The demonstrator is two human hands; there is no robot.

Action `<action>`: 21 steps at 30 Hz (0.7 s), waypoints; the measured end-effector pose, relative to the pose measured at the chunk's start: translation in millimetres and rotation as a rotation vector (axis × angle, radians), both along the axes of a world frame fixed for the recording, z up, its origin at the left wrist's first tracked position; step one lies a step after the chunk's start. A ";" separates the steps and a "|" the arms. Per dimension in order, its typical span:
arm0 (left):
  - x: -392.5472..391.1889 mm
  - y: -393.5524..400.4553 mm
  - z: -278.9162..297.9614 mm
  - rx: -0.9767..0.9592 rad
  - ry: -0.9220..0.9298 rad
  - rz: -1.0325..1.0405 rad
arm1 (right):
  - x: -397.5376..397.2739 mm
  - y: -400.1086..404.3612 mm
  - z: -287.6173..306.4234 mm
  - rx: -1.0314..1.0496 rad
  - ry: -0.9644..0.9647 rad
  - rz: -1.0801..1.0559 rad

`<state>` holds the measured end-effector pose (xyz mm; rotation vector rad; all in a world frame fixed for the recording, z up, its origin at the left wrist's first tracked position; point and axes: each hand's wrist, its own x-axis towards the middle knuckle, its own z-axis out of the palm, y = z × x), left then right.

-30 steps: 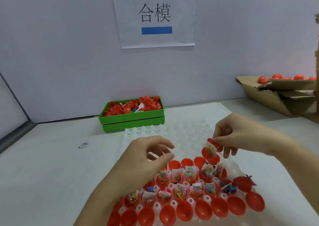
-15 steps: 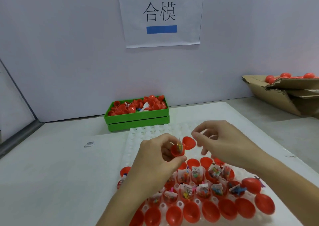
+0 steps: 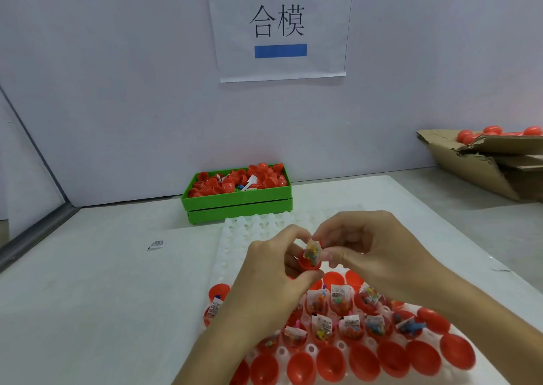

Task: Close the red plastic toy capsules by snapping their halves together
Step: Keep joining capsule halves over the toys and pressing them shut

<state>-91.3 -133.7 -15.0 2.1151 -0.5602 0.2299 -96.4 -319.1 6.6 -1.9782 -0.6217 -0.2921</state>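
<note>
My left hand (image 3: 274,270) grips a red capsule half (image 3: 309,263) above the white moulded tray (image 3: 252,231). A small clear packet of coloured toy bits (image 3: 312,250) sticks up out of that half. My right hand (image 3: 370,249) meets it from the right, its thumb and fingertips pinching at the packet's top and side. Whether the right hand also holds the other capsule half is hidden. Below the hands, the tray holds several red halves with packets (image 3: 340,296) and a front row of empty red halves (image 3: 332,364).
A green bin (image 3: 238,205) full of red halves stands at the back by the wall. A cardboard box (image 3: 482,164) with closed red capsules (image 3: 470,134) lies at the right. A small white packet (image 3: 156,244) lies on the table at the left.
Both hands have come together over the tray. The second red half seen between them half a second ago is out of sight, and the right fingers now touch the packet.
</note>
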 end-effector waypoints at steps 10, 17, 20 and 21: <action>-0.1 -0.5 -1.4 0.003 -0.055 0.000 | 5.3 -5.5 0.9 0.077 0.058 0.004; -0.4 -0.2 -4.0 0.024 -0.064 -0.033 | 6.5 -2.5 -1.9 0.147 0.060 -0.050; 0.1 -0.3 -4.2 0.008 -0.043 -0.042 | 5.6 1.9 -4.8 0.138 0.075 -0.043; 0.2 -0.5 -4.0 0.005 -0.043 -0.044 | 5.7 3.1 -6.1 0.148 0.069 -0.045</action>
